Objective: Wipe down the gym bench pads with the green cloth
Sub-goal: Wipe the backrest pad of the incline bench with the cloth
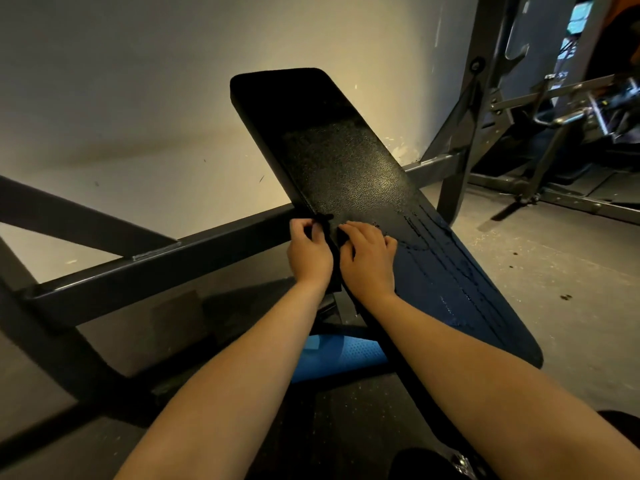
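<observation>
Grainy black bench pad bears left hand and right hand, fingers curled gripping dark cloth.

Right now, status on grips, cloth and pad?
Left grip and right grip both hold the cloth. Cloth draped over bench pad edge, looks dark. Nothing in the way.

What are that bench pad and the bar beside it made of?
The bench pad looks like padded vinyl or leatherette: black, with a pebbled grain that shines under the light and stitched seams. The bar looks like painted steel tube: square edges, dull grey coat, a weld bead at the joint.
</observation>
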